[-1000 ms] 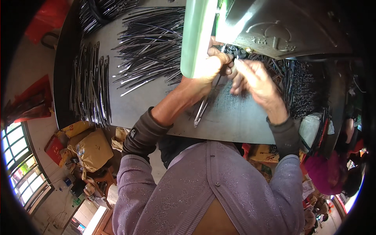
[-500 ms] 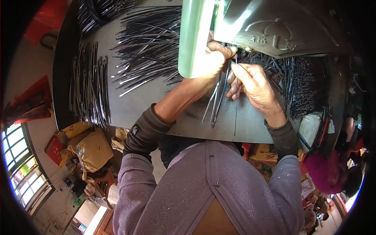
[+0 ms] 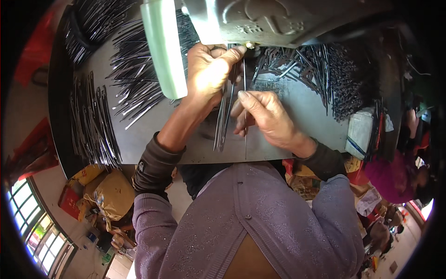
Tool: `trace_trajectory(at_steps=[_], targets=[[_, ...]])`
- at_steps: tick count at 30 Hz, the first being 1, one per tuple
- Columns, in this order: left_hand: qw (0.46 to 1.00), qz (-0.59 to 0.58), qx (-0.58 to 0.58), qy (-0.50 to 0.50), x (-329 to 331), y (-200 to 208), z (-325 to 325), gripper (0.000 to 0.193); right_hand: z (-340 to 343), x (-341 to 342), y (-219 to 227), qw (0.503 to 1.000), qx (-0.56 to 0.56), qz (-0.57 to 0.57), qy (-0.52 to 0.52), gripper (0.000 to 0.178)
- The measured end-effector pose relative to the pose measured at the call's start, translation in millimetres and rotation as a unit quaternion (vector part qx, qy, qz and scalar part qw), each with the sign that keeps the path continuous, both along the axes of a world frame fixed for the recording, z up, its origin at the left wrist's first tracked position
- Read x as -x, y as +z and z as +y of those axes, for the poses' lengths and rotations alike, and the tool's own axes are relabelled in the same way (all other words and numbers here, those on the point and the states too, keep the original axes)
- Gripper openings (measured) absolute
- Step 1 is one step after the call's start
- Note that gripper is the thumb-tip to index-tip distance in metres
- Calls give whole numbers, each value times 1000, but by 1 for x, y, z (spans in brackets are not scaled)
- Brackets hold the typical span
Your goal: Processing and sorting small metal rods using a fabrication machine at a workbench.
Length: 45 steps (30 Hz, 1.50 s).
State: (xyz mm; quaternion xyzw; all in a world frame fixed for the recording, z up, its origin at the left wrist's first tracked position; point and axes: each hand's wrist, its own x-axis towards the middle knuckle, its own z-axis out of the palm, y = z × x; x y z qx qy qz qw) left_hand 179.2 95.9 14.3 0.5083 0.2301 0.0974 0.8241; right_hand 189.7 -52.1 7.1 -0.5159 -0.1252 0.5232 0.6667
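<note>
My left hand [image 3: 211, 69] is closed around a few thin metal strips [image 3: 223, 123], whose lower ends hang toward the table's near edge. Its thumb presses close to a small brass-coloured fitting [image 3: 250, 45] below a metal machine housing. From the left thumb a single thin rod [image 3: 245, 76] runs straight down. Lower on that rod, my right hand [image 3: 269, 116] has thumb and fingers closed on it. What happens at the rod's top end is hidden by the left thumb and the housing.
The housing [image 3: 260, 28] and a bright tube lamp [image 3: 162, 51] overhang the metal table [image 3: 186, 149]. Bundles of dark strips [image 3: 93, 121] lie at left, with a large heap [image 3: 134, 69] beside them. More dark pieces [image 3: 344, 83] and a pale box [image 3: 360, 132] sit at right.
The whole view has shifted, so the table and both hands appear farther left. My right hand has moved down along the rod, away from the left thumb. The left hand keeps its strips.
</note>
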Motion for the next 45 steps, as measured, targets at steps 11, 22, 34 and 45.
trace_trajectory(at_steps=[11, 22, 34, 45], targets=[[939, 99, -308, 113, 104, 26, 115, 20, -50, -73, 3, 699, 117, -705, -34, 11], [753, 76, -652, 36, 131, 2, 28, 15, -44, -89, 3, 535, 83, -833, 113, 11], [744, 98, -657, -80, 118, -14, -3, 14, -15, -48, 10, 717, -48, -695, -31, 19], [734, 20, -679, -16, 113, -19, -12, 21, -19, -30, -25, 804, 15, -591, -67, 9]])
